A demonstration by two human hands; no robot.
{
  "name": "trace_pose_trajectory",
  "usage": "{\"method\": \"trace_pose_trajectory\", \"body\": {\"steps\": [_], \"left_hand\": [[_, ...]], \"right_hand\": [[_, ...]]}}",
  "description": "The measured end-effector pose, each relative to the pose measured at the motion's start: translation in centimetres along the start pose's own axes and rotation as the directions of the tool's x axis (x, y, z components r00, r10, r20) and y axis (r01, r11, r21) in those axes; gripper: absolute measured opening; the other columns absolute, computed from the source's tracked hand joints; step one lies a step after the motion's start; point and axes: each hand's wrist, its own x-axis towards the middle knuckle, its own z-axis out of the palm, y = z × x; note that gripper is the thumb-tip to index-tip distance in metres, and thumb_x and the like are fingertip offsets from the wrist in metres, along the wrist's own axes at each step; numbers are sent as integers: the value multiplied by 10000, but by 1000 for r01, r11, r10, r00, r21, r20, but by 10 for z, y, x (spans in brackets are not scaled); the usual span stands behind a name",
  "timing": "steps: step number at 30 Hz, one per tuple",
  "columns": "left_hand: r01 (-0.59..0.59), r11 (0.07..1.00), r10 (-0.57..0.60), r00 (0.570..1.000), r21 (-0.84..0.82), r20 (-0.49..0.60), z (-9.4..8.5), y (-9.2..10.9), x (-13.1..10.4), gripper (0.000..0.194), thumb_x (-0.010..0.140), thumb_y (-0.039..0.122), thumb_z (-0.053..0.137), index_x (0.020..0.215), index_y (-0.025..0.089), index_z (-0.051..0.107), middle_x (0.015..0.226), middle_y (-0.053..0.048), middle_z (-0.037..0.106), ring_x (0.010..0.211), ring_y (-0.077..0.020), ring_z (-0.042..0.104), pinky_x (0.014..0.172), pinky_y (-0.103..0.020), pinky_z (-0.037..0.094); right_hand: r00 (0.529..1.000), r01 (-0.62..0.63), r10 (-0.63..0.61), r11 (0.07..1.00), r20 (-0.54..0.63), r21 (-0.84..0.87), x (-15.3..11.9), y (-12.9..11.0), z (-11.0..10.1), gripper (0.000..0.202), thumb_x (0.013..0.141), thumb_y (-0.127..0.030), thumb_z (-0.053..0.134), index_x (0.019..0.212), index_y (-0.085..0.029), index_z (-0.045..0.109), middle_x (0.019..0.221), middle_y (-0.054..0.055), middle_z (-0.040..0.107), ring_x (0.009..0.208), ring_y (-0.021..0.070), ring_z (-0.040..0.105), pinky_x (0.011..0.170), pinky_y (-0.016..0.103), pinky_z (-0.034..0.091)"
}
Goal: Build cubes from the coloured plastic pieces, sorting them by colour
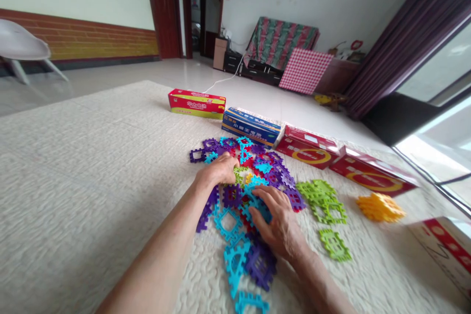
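Purple, blue and red toothed plastic pieces lie in a loose heap, with a blue square piece (228, 223) near its front. My left hand (220, 169) reaches into the heap, its fingers closed on a green piece (241, 175). Over the blue pieces in the middle rests my right hand (274, 213), fingers spread, touching them. A small yellow piece (249, 177) shows between the hands. To the right lie a cluster of green pieces (322, 196), a single green piece (334, 244) and a yellow pile (380, 207).
Behind the heap stand a red and yellow box (196, 104), a blue box (251, 126) and two dark red boxes (307, 147), (373, 171). A white and red box (445, 250) is at the right edge. All rest on a cream quilted cover (91, 171).
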Motion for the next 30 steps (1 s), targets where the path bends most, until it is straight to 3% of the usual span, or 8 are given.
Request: {"method": "trace_pose_trajectory", "body": {"steps": [4,12,21,26,28,30], "left_hand": [[-2,1000,2,1000,-27,-20,0,1,1,365,602,140,642,940,263,702,1012,-28,639,969,-171,617,883,-230,478],[33,999,-34,998,-16,-57,-6,7,-4,371,567,103,622,894,236,736,1022,-35,674,982,-193,612,853,-229,469],[-36,995,29,996,-90,-79,-15,0,-2,362,596,128,580,927,206,706,795,4,654,738,-153,589,679,-235,464],[28,980,-77,965,-195,-250,-14,-10,3,380,619,184,568,978,210,690,745,24,650,640,-132,560,628,-234,443],[44,968,-125,939,-248,-320,-12,-4,8,373,628,236,587,985,205,692,707,28,642,611,-133,551,603,-232,436],[44,953,-144,937,-300,-319,-12,10,18,381,614,275,612,976,194,699,639,39,614,569,-131,531,564,-230,422]], "right_hand": [[993,-2,7,999,-116,47,-7,6,9,256,870,-257,556,1122,-218,562,1106,87,643,1033,237,581,920,430,445],[990,-16,34,991,-138,132,-6,7,10,197,873,-233,535,1062,-232,589,1070,72,661,1007,230,594,902,410,454],[972,-33,93,964,-217,264,-7,7,8,148,879,-212,507,975,-234,618,983,57,674,952,207,603,885,379,463],[915,-47,168,948,-368,315,-9,5,3,188,879,-206,472,1001,-234,611,1002,62,649,969,205,589,879,382,455],[932,9,100,954,-347,299,-9,4,3,154,877,-204,475,933,-233,616,918,47,655,896,193,589,849,373,446],[951,31,57,960,-305,277,-9,4,5,122,873,-216,492,855,-230,612,831,30,650,823,181,581,817,362,435]]}}
